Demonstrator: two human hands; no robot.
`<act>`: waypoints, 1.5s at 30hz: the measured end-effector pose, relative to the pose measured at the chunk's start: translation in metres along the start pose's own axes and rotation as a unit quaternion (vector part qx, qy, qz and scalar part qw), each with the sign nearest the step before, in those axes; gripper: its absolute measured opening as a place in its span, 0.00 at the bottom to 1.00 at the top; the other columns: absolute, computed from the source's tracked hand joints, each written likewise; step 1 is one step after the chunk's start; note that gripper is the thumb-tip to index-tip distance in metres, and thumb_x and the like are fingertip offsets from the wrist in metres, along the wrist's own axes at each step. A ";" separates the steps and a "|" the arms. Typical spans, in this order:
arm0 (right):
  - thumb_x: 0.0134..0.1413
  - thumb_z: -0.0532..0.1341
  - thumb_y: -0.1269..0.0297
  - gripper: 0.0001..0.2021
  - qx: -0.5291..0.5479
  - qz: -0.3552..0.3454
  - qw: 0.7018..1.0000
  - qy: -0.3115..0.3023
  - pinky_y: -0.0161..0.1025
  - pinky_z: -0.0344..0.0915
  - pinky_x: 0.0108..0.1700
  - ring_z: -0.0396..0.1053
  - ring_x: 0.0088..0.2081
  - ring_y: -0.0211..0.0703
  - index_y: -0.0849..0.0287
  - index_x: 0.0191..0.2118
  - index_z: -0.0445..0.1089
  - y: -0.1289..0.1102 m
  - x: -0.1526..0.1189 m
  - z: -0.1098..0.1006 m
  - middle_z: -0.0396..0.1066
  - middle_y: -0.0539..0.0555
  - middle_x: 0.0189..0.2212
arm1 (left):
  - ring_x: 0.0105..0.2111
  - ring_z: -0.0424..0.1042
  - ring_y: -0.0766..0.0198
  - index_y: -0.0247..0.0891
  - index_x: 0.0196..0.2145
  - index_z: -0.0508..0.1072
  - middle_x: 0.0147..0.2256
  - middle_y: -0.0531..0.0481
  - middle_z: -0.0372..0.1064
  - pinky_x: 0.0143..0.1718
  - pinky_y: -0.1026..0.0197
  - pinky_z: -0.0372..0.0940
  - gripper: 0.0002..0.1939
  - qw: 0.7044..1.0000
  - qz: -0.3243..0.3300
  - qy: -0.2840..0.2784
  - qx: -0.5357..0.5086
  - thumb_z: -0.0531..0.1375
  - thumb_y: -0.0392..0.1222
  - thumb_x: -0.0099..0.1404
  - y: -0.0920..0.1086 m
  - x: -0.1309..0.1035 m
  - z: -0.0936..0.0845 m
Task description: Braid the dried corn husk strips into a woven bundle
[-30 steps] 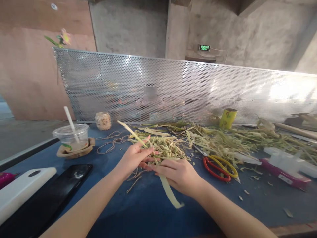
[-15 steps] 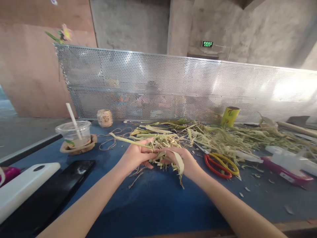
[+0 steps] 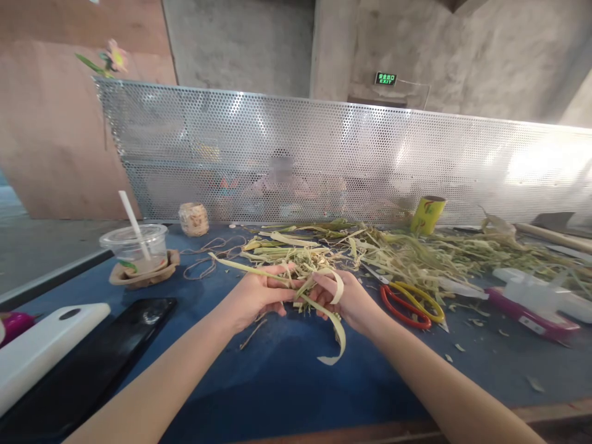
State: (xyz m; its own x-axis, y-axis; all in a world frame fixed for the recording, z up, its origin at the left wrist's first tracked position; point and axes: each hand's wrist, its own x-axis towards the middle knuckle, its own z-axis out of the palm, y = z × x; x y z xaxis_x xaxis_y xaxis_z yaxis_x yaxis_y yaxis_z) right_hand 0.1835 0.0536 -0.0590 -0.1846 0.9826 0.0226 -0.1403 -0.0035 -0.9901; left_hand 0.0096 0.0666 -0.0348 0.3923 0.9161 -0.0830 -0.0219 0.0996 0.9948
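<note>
Between my hands is a tangle of dry pale-green plant strips (image 3: pixel 308 262). My left hand (image 3: pixel 261 296) is closed on the strips, and a long one sticks out past it to the upper left. My right hand (image 3: pixel 345 299) pinches strips from the other side. A flat pale strip (image 3: pixel 340 345) curls down below my right fingers, and another loops over them. The fingertips of both hands nearly meet at the middle of the bundle. Parts of the strips are hidden behind the fingers.
Scissors (image 3: pixel 414 305) with red and yellow handles lie right of my hands, beside a heap of plant strips (image 3: pixel 407 256). Left are a plastic cup (image 3: pixel 147 250), a black phone (image 3: pixel 92 364) and a white device (image 3: pixel 50 345). A perforated metal screen (image 3: pixel 324 160) stands behind.
The flat strip at my right hand has shifted and now hangs lower, curling toward the left. A second strip now loops over my right fingers. The view has shifted slightly.
</note>
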 end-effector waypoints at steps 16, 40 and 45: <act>0.48 0.62 0.66 0.02 -0.522 -0.332 0.783 0.064 0.47 0.47 0.45 0.65 0.38 0.44 0.55 0.27 0.69 -0.029 -0.015 0.007 0.72 0.49 0.29 | 0.23 0.67 0.70 0.31 0.33 0.72 0.28 0.48 0.71 0.21 0.67 0.58 0.09 0.989 -0.027 -0.143 0.001 0.63 0.37 0.53 -0.007 0.000 0.000; 0.50 0.59 0.70 0.06 -0.532 -0.198 0.823 -0.006 0.44 0.50 0.45 0.64 0.27 0.36 0.58 0.24 0.65 -0.019 -0.008 0.009 0.69 0.46 0.23 | 0.19 0.65 0.70 0.33 0.27 0.70 0.26 0.52 0.67 0.22 0.64 0.61 0.09 0.972 0.042 -0.146 0.177 0.54 0.40 0.59 -0.008 -0.004 0.004; 0.51 0.57 0.72 0.07 -0.532 -0.204 0.822 0.001 0.41 0.53 0.40 0.63 0.27 0.35 0.59 0.24 0.63 -0.019 -0.007 0.010 0.66 0.46 0.22 | 0.16 0.64 0.71 0.33 0.24 0.69 0.24 0.52 0.68 0.21 0.65 0.60 0.11 0.970 0.054 -0.134 0.197 0.52 0.40 0.60 -0.010 -0.004 0.003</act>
State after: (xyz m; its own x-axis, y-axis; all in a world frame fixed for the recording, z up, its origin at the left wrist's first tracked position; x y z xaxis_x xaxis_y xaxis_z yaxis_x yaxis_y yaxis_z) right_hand 0.1774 0.0445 -0.0388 -0.3310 0.8620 0.3839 0.7400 0.4896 -0.4612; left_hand 0.0107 0.0612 -0.0445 0.6340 0.7732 -0.0105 0.2549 -0.1962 0.9469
